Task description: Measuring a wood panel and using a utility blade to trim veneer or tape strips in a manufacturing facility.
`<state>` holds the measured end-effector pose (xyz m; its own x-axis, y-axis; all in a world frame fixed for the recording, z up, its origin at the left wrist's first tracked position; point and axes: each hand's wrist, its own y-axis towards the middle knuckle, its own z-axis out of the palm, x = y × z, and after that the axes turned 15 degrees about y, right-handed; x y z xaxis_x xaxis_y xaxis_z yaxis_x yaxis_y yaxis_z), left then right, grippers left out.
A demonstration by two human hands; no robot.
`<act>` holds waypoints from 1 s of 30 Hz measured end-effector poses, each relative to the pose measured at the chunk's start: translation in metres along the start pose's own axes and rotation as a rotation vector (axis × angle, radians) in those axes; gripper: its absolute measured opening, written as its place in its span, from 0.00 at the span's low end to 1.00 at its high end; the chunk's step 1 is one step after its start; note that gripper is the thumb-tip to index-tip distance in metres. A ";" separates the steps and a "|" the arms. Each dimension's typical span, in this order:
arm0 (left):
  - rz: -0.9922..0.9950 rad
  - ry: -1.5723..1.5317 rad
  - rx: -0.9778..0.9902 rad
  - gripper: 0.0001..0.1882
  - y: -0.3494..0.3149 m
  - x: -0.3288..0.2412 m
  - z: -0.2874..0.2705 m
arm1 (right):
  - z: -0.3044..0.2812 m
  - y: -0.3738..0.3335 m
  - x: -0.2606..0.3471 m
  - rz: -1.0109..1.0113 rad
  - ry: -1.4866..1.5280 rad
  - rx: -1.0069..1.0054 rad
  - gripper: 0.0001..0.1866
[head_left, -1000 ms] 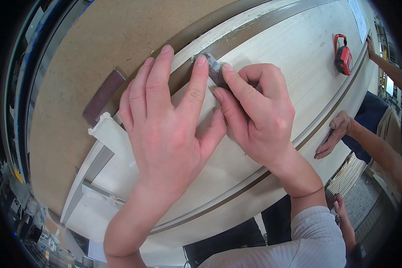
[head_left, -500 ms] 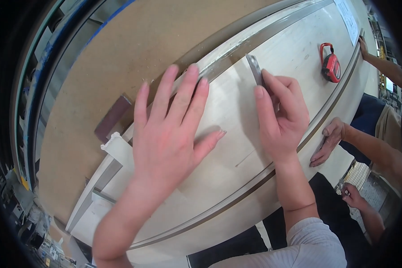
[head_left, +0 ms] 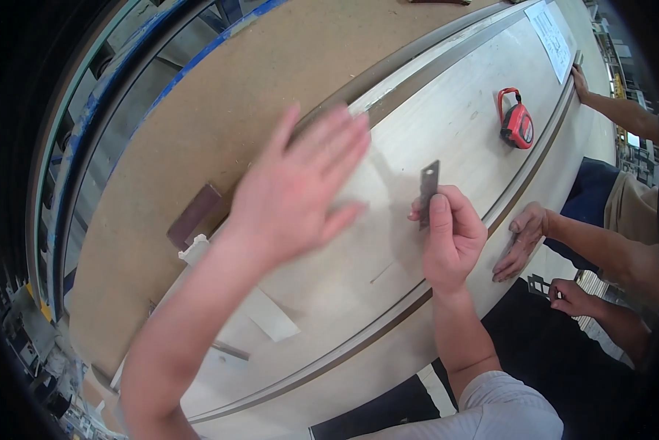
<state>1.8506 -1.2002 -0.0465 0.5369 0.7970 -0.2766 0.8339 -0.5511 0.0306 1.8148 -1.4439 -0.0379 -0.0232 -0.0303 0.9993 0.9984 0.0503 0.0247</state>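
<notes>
A long pale wood panel [head_left: 454,117] with a grey-brown band along its far edge lies beneath both my hands. My left hand [head_left: 300,191], blurred by motion, is over that far edge with its fingers stretched out and nothing in it. Between thumb and fingers, my right hand [head_left: 454,242] grips a small flat metal blade [head_left: 430,180] with a hole near its upper end. The blade stands upright above the panel, and its lower part is hidden by my fingers.
A red tape measure [head_left: 518,126] and a printed sheet [head_left: 549,37] lie on the panel. A maroon block [head_left: 194,216] rests on the brown board [head_left: 153,161]. At right are a co-worker's hand [head_left: 521,242] on the panel's near edge and another hand [head_left: 571,297] holding a dark flat piece.
My right hand has drawn the blade back from the far band toward me and turned its flat face up into view. My left hand has shifted and blurred.
</notes>
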 end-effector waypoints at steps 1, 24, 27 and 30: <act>-0.116 0.139 -0.042 0.41 0.014 0.015 0.000 | 0.000 -0.001 0.000 0.057 0.079 -0.026 0.11; -0.468 0.177 -0.267 0.25 0.007 0.000 0.007 | -0.013 -0.007 -0.010 -0.086 0.124 -0.022 0.09; -0.524 -0.016 -0.217 0.18 0.023 -0.003 0.006 | -0.010 -0.009 -0.011 -0.087 0.120 -0.017 0.09; -0.599 -0.083 -0.207 0.16 0.055 0.001 0.006 | -0.009 -0.008 -0.011 -0.091 0.121 -0.010 0.09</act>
<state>1.8965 -1.2308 -0.0508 -0.0352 0.9257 -0.3766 0.9983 0.0500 0.0296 1.8071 -1.4530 -0.0497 -0.1077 -0.1546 0.9821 0.9930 0.0322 0.1139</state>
